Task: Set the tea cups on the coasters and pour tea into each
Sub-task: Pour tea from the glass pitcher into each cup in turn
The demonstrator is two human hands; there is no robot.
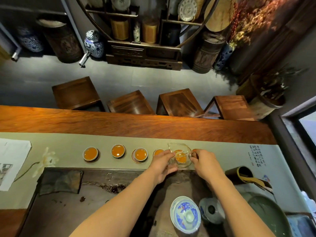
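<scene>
Both hands grip the glass pitcher (179, 155) near the surface's far edge: left hand (163, 164) around its side, right hand (204, 162) at its handle. Filled cups (118, 150) sit on coasters (133, 158) alongside.
</scene>
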